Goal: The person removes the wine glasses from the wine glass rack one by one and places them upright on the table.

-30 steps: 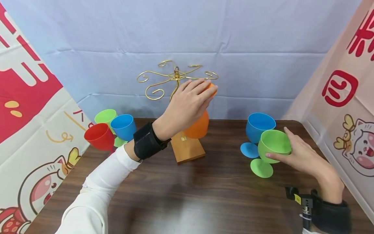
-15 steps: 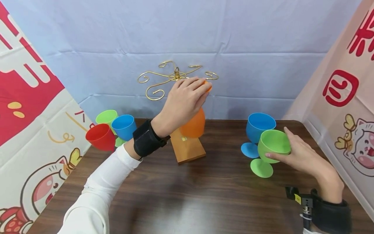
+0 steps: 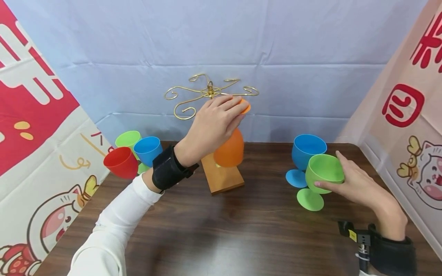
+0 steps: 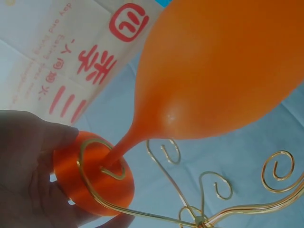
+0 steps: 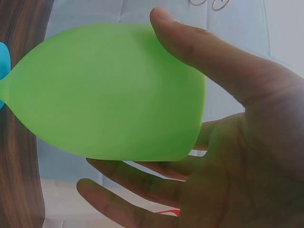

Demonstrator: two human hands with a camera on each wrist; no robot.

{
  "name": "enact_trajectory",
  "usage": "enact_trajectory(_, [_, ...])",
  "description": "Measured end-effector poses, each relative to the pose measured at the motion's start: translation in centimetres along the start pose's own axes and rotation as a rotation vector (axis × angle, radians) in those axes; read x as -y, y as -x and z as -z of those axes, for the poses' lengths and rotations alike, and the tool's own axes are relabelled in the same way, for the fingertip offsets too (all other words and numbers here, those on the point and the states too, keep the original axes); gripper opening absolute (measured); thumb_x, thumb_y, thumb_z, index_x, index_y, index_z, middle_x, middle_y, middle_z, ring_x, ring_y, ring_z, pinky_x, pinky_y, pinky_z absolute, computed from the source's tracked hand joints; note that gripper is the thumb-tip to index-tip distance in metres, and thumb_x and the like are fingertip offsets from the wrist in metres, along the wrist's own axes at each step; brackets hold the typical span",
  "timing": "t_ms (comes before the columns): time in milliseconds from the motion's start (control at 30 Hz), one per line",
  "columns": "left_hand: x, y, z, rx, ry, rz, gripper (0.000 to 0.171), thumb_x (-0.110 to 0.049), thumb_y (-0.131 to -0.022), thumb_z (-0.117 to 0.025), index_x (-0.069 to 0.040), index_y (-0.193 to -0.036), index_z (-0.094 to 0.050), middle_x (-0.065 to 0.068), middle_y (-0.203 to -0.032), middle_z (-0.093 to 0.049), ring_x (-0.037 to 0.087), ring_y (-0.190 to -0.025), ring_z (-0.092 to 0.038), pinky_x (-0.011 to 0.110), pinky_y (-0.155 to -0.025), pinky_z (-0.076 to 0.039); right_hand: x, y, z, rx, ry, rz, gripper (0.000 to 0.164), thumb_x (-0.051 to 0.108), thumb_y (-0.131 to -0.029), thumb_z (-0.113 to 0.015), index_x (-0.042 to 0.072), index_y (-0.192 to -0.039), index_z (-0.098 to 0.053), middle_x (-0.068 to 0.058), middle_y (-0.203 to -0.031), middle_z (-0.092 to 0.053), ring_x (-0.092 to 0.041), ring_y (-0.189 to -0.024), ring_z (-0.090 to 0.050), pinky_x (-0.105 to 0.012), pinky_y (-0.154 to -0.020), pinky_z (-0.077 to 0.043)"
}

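My left hand point(image 3: 215, 124) grips the foot of an orange goblet point(image 3: 229, 151) that hangs upside down. In the left wrist view the goblet's stem point(image 4: 124, 144) passes within the curled end of a gold wire arm point(image 4: 147, 213), the foot on the hand's side of the wire. That arm belongs to a gold rack point(image 3: 210, 92) on a wooden base point(image 3: 222, 178); my left hand hides its post. At the right, my right hand point(image 3: 355, 182) holds the bowl of a green goblet point(image 3: 324, 168) between thumb and fingers. This goblet stands upright on the table.
Behind the green goblet stands a blue goblet point(image 3: 308, 149). A red goblet point(image 3: 121, 163), a second blue goblet point(image 3: 148, 149) and another green goblet point(image 3: 128, 140) cluster at the left, near my left wrist. Cloth point(image 3: 293, 96) hangs behind the table point(image 3: 221, 230).
My left hand has shifted a little left with the orange goblet, closer to the rack's middle. My right hand and the green goblet hold still.
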State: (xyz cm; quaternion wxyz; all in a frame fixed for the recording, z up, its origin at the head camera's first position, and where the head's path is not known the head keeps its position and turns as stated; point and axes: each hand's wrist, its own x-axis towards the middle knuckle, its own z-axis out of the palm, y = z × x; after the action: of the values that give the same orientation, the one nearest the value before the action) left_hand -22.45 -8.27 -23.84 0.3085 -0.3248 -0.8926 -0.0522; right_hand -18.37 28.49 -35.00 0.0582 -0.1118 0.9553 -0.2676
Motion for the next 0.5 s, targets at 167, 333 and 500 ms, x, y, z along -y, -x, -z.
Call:
enact_trajectory(167, [-0.33, 0.67, 0.36, -0.014, 0.008, -0.013, 0.035, -0.028, -0.107, -0.056, -0.016, -0.138, -0.066, 0.005, -0.141, -0.066, 0.027, -0.137, -0.055, 0.037, -0.114, -0.045, 0.00, -0.13, 0.03, 0.003, 0.004, -0.004, 0.119, 0.049, -0.091, -0.073, -0.014, -0.157, 0.003, -0.043, -0.139, -0.034, -0.056, -0.117, -0.040, -0.076, -0.089, -0.043])
enact_trajectory(333, [-0.36, 0.97, 0.72, -0.017, -0.034, -0.007, 0.035, -0.027, -0.108, -0.054, -0.014, -0.138, -0.065, 0.007, -0.140, -0.066, 0.028, -0.135, -0.057, 0.038, -0.114, -0.045, -0.06, -0.14, 0.08, 0.003, 0.002, -0.005, 0.118, 0.049, -0.091, -0.073, -0.014, -0.157, 0.003, -0.043, -0.137, -0.035, -0.056, -0.116, -0.041, -0.076, -0.089, -0.043])
enact_trajectory(500, [-0.22, 0.92, 0.73, -0.026, -0.059, 0.038, 0.035, -0.026, -0.108, -0.052, -0.015, -0.138, -0.065, 0.008, -0.139, -0.067, 0.027, -0.131, -0.059, 0.039, -0.109, -0.050, -0.12, -0.09, 0.04, 0.006, 0.001, -0.008, 0.118, 0.049, -0.091, -0.073, -0.014, -0.157, 0.002, -0.043, -0.139, -0.034, -0.057, -0.118, -0.040, -0.077, -0.090, -0.042])
